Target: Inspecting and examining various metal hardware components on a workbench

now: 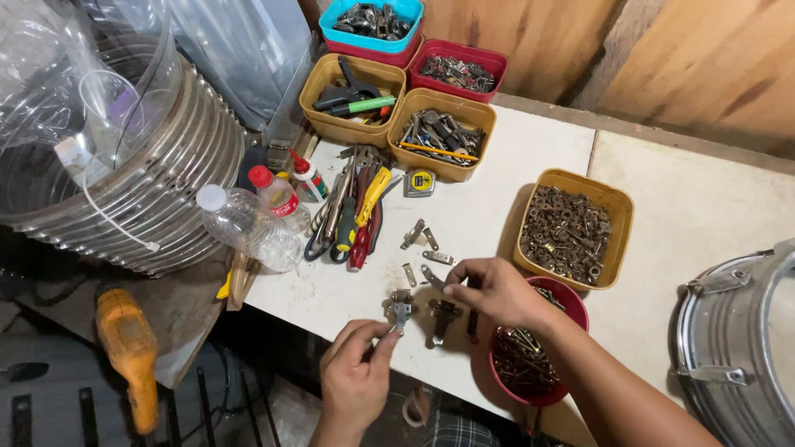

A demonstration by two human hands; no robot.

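1. White workbench top (pixel 497 190) against a wooden wall, loaded with yellow, red and blue bins of hardware, plus a row of pliers and screwdrivers (pixel 352 211) by a clear plastic bottle (pixel 248 225).
2. Our left hand (pixel 356 377) pinches a small metal latch (pixel 402 308) between thumb and fingertips at the near edge, so that grip is closed on it.
3. Our right hand (pixel 497 291) rests curled, fingertips down, just beside a second latch (pixel 443 317) lying flat; whether it's actually pinching anything we can't tell.
4. That second latch sits right of the held one, long axis running roughly toward us, nearer the right hand (barely a gap).
5. Red bowl of screws (pixel 530 364) sits under the right wrist.
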